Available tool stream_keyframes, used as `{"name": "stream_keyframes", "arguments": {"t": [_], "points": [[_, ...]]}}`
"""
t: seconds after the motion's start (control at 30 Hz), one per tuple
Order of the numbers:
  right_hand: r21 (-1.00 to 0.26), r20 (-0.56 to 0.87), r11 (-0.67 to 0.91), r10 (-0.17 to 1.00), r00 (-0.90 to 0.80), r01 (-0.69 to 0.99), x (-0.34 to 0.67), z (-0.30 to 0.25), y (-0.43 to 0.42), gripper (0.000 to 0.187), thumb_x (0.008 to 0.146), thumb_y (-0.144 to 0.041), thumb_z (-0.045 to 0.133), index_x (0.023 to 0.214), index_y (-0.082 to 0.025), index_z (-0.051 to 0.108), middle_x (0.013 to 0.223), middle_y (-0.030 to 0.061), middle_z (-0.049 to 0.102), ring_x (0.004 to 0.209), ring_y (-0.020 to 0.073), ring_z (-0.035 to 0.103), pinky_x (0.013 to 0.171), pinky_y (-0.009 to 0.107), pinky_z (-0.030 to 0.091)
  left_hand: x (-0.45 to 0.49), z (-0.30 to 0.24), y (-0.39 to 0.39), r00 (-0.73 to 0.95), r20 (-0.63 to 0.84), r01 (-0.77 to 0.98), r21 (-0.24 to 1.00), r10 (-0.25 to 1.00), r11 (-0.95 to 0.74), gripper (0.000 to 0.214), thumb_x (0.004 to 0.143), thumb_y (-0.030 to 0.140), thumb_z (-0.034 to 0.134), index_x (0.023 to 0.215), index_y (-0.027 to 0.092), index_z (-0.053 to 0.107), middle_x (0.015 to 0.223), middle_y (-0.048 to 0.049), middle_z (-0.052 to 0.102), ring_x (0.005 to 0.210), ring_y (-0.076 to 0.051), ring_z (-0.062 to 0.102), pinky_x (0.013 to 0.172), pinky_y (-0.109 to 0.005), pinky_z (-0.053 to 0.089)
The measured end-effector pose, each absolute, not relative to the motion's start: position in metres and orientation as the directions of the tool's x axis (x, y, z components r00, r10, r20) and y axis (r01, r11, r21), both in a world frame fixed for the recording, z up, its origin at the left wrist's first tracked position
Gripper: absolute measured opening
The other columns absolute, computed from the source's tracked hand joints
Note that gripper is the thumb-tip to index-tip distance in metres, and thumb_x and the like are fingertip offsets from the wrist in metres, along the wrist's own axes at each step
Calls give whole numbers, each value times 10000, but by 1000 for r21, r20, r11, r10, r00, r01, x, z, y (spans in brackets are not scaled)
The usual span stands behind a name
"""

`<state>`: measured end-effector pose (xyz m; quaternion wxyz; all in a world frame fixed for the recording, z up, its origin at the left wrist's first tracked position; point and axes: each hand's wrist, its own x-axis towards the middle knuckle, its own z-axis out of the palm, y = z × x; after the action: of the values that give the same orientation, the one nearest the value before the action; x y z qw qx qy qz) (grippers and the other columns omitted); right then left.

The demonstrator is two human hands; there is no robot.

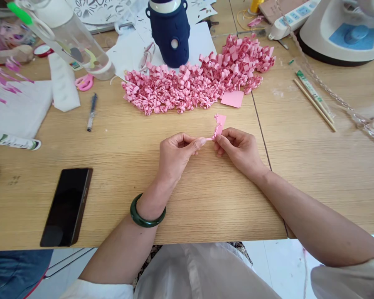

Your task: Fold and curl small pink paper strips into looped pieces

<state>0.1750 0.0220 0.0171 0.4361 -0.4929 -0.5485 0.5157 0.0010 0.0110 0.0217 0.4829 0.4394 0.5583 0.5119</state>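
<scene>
Between my hands is a small piece of pink paper (221, 121) with a fringe of curled strips along its left edge. My right hand (237, 147) pinches its lower end between thumb and fingers. The thumb and forefinger of my left hand (182, 151) are closed on one thin pink strip (209, 139) that stretches across to the paper. A dark green bangle (148, 224) circles my left wrist. Just beyond the hands lies a long heap of curled pink paper fringes (180, 87), with a flat pink paper piece (232, 99) at its near edge.
A navy cup (170, 35) stands behind the heap. To the left are a clear bottle (84, 45), pink scissors (84, 82), a pen (92, 112) and a phone (67, 207). Wooden sticks (314, 104), a power strip (294, 18) and a white machine (339, 33) are on the right.
</scene>
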Motion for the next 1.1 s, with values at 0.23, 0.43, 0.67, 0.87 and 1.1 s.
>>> {"name": "stream_keyframes", "arguments": {"t": [0.23,0.43,0.67,0.87,1.1], "points": [[-995,-22,-8,989,-145,95,175,18,21,347,891,-506,754,768,-193,664,667,2,658,549,111,571,542,246,472,0,21,12,-157,-94,34,994,983,100,333,657,410,894,608,182,656,566,25,611,532,-91,527,551,-245,439],[-997,-27,-19,993,-116,71,175,18,21,363,884,-518,761,754,-195,658,658,3,658,532,111,579,531,247,477,-1,20,10,-127,-54,49,997,990,61,365,733,466,868,626,181,667,596,8,629,550,-94,540,562,-237,464],[-998,-56,-55,995,-85,23,176,18,22,338,882,-494,776,766,-197,664,673,8,677,539,117,603,539,252,512,1,22,10,-132,-107,-41,994,985,103,514,863,658,692,886,156,801,859,-84,779,614,-116,633,678,-273,581],[-998,-39,-34,993,-114,51,175,19,22,347,899,-489,763,762,-186,666,674,13,675,545,112,598,548,247,497,1,20,8,-97,-57,15,998,994,59,338,819,512,810,904,185,833,930,-78,817,714,-145,703,761,-280,582],[-998,-36,-29,992,-121,63,175,17,22,347,910,-474,752,753,-182,648,653,3,665,537,101,584,545,234,487,-2,16,9,-94,46,142,989,995,-32,236,902,398,733,907,182,831,834,-41,805,675,-131,697,723,-250,563]]}}
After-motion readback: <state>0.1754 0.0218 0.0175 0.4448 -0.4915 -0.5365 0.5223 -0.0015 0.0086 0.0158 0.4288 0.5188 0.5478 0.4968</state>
